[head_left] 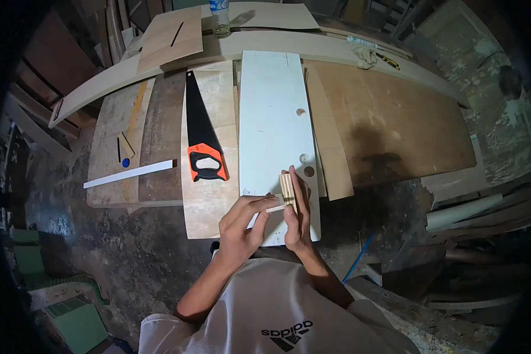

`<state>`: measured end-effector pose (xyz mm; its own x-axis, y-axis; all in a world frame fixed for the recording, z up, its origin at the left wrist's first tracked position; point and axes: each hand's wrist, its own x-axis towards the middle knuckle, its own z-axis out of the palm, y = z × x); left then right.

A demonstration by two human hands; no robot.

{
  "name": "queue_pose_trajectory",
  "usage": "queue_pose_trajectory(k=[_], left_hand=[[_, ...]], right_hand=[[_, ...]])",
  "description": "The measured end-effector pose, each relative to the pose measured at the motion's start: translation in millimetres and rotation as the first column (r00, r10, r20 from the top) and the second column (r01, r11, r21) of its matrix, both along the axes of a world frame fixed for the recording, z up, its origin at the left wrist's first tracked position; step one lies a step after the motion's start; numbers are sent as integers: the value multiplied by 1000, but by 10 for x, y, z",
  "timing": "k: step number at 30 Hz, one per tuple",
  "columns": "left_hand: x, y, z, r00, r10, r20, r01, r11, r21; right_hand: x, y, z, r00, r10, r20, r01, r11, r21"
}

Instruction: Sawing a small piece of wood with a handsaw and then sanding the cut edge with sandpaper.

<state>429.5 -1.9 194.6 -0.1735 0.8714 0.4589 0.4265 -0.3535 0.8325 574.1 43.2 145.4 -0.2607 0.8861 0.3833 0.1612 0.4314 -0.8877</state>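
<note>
Above the near end of a long white board (271,118), my two hands meet. My right hand (298,221) is closed on a small pale wooden block (287,186) with lined edges, which stands upright against the fingers. Between thumb and fingers, my left hand (242,221) pinches a small thin flat piece (274,208), whose end touches or nearly touches the block. Its material is hard to make out. To the left of the white board lies a handsaw (205,150) with a black blade and an orange-and-black handle.
A white strip (130,174), a blue cap (125,162) and small wood scraps lie at left. Across the back runs a long plank (265,42), with a water bottle (220,20) and a yellow-black cutter (388,61) near it. Brown panels (407,124) spread to the right.
</note>
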Motion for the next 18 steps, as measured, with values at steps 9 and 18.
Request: queue_pose_trajectory(k=[9, 18], left_hand=[[-55, -7, 81, 998, -3, -68, 12, 992, 123], [-80, -65, 111, 1000, 24, -8, -23, 998, 58]], right_hand=[[73, 20, 112, 996, 41, 74, -43, 999, 19], [30, -7, 232, 996, 84, 31, -84, 996, 5]])
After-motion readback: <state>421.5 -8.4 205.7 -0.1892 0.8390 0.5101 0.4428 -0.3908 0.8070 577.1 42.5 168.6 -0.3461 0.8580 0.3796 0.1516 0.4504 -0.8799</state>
